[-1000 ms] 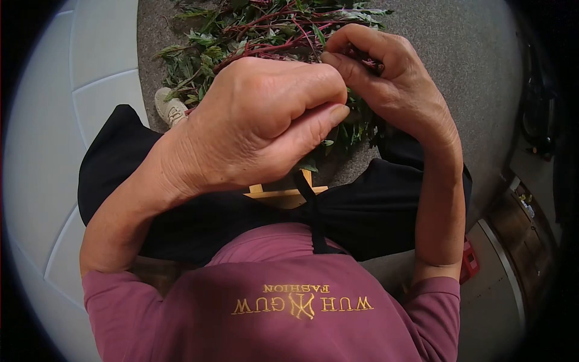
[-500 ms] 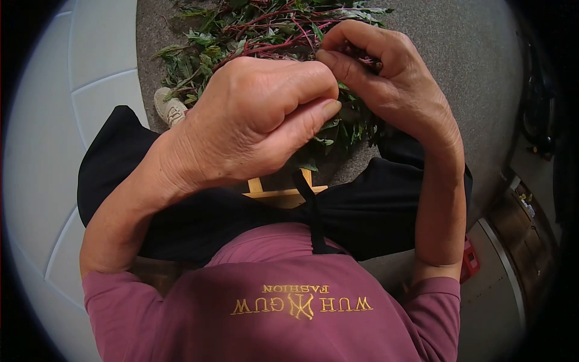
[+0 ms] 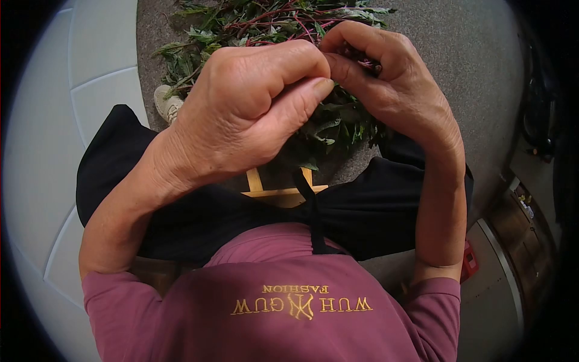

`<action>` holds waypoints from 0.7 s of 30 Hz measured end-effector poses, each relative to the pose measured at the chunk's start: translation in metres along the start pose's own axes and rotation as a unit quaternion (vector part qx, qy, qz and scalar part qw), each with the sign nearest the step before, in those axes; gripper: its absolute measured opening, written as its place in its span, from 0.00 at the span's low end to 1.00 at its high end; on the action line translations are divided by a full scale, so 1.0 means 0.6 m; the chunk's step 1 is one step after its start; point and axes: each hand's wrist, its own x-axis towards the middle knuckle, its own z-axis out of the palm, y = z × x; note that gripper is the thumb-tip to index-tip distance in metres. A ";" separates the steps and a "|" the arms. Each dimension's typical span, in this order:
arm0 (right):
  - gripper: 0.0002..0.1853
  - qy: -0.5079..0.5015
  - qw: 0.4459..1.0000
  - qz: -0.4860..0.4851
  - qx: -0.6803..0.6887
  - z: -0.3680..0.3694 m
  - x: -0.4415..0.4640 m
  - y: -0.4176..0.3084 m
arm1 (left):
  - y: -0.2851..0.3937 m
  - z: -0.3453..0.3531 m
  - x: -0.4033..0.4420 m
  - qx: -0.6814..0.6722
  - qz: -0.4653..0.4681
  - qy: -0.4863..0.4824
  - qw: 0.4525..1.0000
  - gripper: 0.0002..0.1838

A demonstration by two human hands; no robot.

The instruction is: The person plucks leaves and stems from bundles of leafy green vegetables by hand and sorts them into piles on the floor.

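Observation:
My right hand (image 3: 395,90) is curled around a bunch of dark reddish plant stems (image 3: 365,60), whose ends show between its thumb and forefinger. Green leaves (image 3: 341,120) hang below and behind the two hands, seemingly from this bunch. Close beside it, my left hand (image 3: 247,105) is closed, thumb pressed toward the bent forefinger, its tip meeting the right thumb and forefinger. Whatever it pinches is hidden behind its knuckles. Beyond both hands lies a heap of leafy cuttings (image 3: 259,21) with pink-red stems on the ground, partly covered by the left hand.
Grey rough floor (image 3: 464,72) surrounds the heap, with pale tiles (image 3: 105,45) at the left. A light shoe (image 3: 167,104) stands by the heap. Between my black-trousered legs a wooden stool edge (image 3: 283,196) shows. A red object (image 3: 469,262) lies by my right elbow.
My left hand has shifted slightly up, its fingertips now closer against the right hand's. The right hand stays nearly still, keeping its grip on the stems.

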 end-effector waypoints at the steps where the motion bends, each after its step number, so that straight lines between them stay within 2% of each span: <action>1: 0.10 -0.002 1.000 0.002 0.002 0.000 0.000 -0.001 | 0.000 0.000 0.000 0.000 0.000 0.000 1.000 0.04; 13: 0.10 0.004 1.000 -0.009 -0.010 0.001 -0.006 0.001 | 0.001 0.003 0.000 -0.004 -0.025 -0.001 1.000 0.05; 21: 0.07 -0.002 0.999 -0.003 -0.039 0.004 -0.013 -0.004 | -0.009 0.012 -0.003 0.042 0.021 -0.029 0.998 0.05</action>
